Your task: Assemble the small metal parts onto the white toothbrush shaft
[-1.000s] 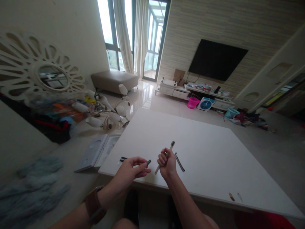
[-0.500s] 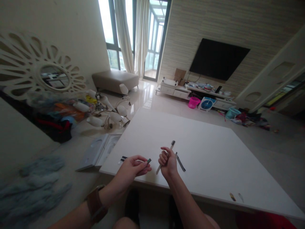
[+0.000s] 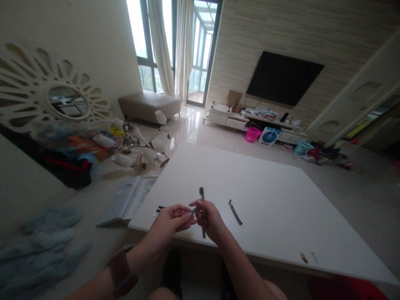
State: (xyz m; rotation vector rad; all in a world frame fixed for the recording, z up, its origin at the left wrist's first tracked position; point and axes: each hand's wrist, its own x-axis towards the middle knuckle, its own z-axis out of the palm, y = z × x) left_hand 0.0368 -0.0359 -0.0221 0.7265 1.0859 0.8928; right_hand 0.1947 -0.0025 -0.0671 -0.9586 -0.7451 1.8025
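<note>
My left hand (image 3: pixel 175 218) pinches a small green-and-dark piece (image 3: pixel 193 211) between thumb and fingers, over the near edge of the white table (image 3: pixel 262 187). Its exact kind is too small to make out. Close against it, my right hand (image 3: pixel 211 219) is closed round a toothbrush (image 3: pixel 201 194) with a beige handle and dark bristles, held upright with the head on top. The right fingertips reach the green piece; whether they grip it I cannot tell. A slim dark, silver-edged object (image 3: pixel 235 212) lies to the right of this hand. Black strips (image 3: pixel 160 208) lie partly hidden behind my left hand.
Two small items, one yellow and black (image 3: pixel 303 257) and one pale (image 3: pixel 314 257), lie near the table's front right edge. An open white box (image 3: pixel 121 198) is beside the table's left edge. A chandelier (image 3: pixel 146 152) with white shades rests on the floor beyond.
My right hand has moved left with the toothbrush, up to the left hand and the green piece. The toothbrush now stands more upright. The left hand has barely moved.
</note>
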